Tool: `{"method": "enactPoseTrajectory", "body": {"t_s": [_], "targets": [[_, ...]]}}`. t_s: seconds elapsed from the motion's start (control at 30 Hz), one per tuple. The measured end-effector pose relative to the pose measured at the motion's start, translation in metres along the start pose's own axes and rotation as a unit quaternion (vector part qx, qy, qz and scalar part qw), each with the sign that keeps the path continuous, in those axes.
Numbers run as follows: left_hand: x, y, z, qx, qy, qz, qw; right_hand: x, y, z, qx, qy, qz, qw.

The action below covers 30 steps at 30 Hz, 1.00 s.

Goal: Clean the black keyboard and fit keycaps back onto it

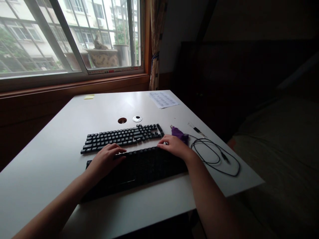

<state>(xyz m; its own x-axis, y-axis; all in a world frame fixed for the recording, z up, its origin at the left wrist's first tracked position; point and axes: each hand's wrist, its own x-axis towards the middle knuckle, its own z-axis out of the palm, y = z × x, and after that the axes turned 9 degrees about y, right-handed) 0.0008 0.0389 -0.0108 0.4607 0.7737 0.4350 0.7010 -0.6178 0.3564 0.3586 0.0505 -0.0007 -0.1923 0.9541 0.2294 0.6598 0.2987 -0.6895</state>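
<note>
A black keyboard base (144,171) lies in front of me, dark and mostly bare, with a row of keycaps (146,151) along its far edge. Just beyond it, many loose black keycaps (117,136) are laid out on the table in keyboard order. My left hand (107,157) rests over the base's left part, fingers stretched toward the left end of the row, thumb and forefinger apart. At the far right edge of the base is my right hand (173,145), its thumb and fingertips drawn together; anything between them is too small to make out.
On the white table (50,146), a purple cloth (178,133), a coiled black cable (216,159) and a small black-handled tool (196,130) lie right. Farther back are printed papers (163,99), a yellow note (89,96), a cable hole (122,120) and a round cover (137,119).
</note>
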Motion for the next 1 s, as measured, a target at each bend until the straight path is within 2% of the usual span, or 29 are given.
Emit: {"method": "enactPoseTrajectory", "body": {"t_s": [0.47,0.63,1.0], "targets": [[-0.0023,-0.0028,0.0079,0.006,0.006,0.001,1.000,0.0023,0.0046,0.0027,0.011,-0.007,0.013,1.000],[-0.0025,-0.0028,0.0081,-0.004,0.007,0.001,1.000,0.0026,0.0021,0.0032,-0.015,-0.007,0.012,1.000],[-0.0026,-0.0041,0.0089,-0.018,0.005,-0.001,1.000,0.0006,-0.0013,-0.0031,-0.028,-0.035,0.014,0.999]]}}
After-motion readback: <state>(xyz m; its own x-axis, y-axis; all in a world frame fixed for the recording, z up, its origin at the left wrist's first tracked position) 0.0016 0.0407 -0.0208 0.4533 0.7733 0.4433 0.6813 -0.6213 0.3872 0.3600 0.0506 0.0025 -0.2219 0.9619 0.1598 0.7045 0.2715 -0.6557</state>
